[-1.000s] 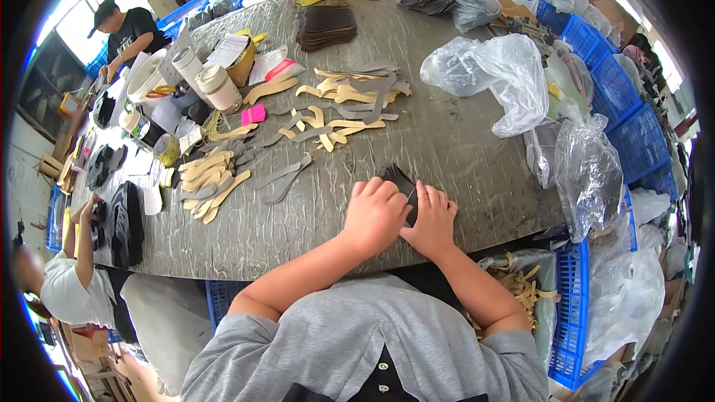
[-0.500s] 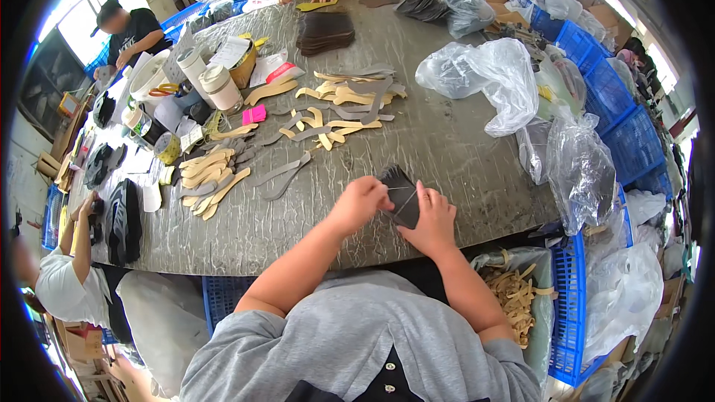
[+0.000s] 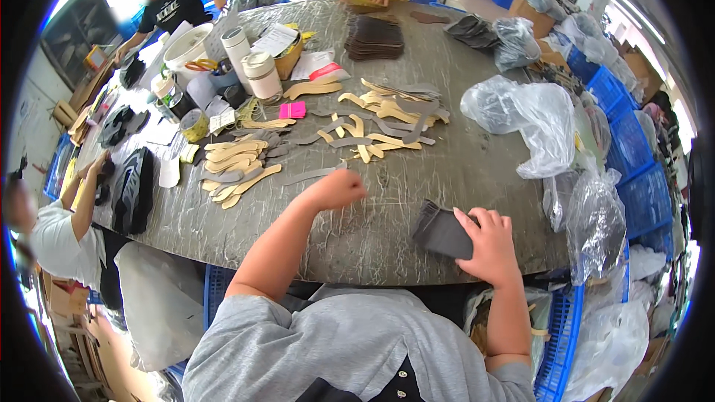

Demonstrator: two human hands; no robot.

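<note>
A small stack of dark grey flat pieces (image 3: pixel 444 231) is tilted above the table near its front edge. My right hand (image 3: pixel 490 244) is closed round the stack's right end, thumb on top and fingers behind. To the left, my left hand (image 3: pixel 339 189) is raised over the table with its fingers curled into a pinch. A faint pale line, like a thin string, runs between it and the stack. Beyond my left hand lie loose curved strips, pale yellow (image 3: pixel 237 155) and grey (image 3: pixel 314 176).
A pink bundle (image 3: pixel 293 110), a white lidded jar (image 3: pixel 261 76) and a bucket (image 3: pixel 188 48) stand at the left. A dark stack (image 3: pixel 374 37) lies by a co-worker in yellow. Clear plastic bags (image 3: pixel 547 123) cover the right edge. Dark shoes (image 3: pixel 134 190) are at far left.
My left hand has drawn away leftward from the stack, where a thin pale line crossed its top. My right hand has shifted right and nearer with the stack. The view has moved slightly.
</note>
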